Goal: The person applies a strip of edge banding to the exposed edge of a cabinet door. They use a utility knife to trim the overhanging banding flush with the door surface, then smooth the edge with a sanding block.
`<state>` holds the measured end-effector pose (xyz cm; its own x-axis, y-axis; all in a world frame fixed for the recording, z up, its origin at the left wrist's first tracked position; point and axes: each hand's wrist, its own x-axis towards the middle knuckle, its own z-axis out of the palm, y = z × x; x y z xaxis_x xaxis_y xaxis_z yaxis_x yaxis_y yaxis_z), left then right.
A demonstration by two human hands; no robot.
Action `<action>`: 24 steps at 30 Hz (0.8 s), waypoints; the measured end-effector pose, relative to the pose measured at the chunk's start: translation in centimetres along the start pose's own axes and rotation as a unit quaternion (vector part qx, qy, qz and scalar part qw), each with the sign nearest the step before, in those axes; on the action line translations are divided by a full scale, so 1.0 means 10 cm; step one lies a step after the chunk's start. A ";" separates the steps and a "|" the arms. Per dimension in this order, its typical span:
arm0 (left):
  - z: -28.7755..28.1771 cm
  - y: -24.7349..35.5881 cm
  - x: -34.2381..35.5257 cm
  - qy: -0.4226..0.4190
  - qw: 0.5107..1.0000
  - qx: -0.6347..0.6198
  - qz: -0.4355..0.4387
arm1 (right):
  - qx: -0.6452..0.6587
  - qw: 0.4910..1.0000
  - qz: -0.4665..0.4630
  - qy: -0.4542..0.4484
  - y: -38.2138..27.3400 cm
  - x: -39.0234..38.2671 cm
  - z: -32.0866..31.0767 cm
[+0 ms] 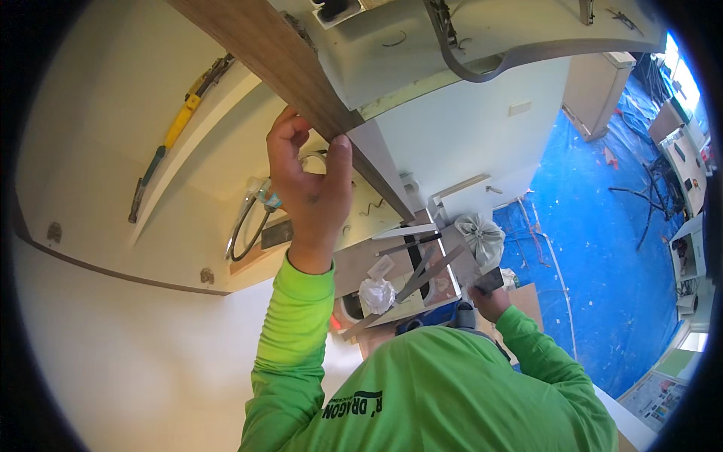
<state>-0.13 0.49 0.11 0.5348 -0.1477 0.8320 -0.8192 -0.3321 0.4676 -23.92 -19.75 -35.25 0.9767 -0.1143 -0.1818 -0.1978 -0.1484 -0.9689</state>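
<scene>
A long brown wood-grain strip [279, 64] slants from the top edge down to the middle, along a cream cabinet panel [98, 151]. My left hand [312, 188] is raised to it, thumb on its face and fingers curled round its far edge. Lower down on the right, my right hand [493, 303] is closed around a small dark rectangular block [489, 280]. Most of the fingers on that side are hidden. Just left of my left wrist, a cable with a pale blue connector [267, 197] lies inside the cabinet, beside a dark flat piece [276, 234].
A yellow-handled tool [181, 123] lies along a cream edge at upper left. Loose grey strips [425, 282] and a crumpled clear bag [376, 295] are below the cabinet. A white plastic sack [480, 239] stands near blue floor sheeting [602, 271]. A curved edging strip [482, 75] hangs above.
</scene>
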 end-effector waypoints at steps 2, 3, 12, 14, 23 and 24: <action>0.02 -0.04 0.01 0.001 1.000 0.015 0.017 | -0.010 1.000 -0.013 0.016 0.03 0.03 -0.09; 0.02 -0.03 0.02 0.007 1.000 0.024 0.020 | -0.021 0.999 -0.023 0.018 0.08 0.03 -0.06; -0.02 0.04 0.16 -0.009 0.999 0.020 0.043 | -0.068 0.998 -0.007 -0.004 0.27 0.11 -0.10; -0.02 0.04 0.16 -0.010 0.999 0.012 0.032 | -0.069 0.996 0.042 -0.034 0.26 0.13 -0.14; -0.01 -0.01 0.14 -0.010 0.999 -0.010 0.044 | -0.058 0.997 0.043 -0.036 0.33 0.12 -0.18; -0.01 -0.02 0.14 -0.008 0.999 -0.011 0.046 | -0.054 0.997 0.039 -0.036 0.30 0.13 -0.19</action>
<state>0.76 0.39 1.21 0.4600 -0.1908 0.8672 -0.8692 -0.2964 0.3958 -23.44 -22.16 -38.04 0.9606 -0.0589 -0.2716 -0.2776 -0.2465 -0.9285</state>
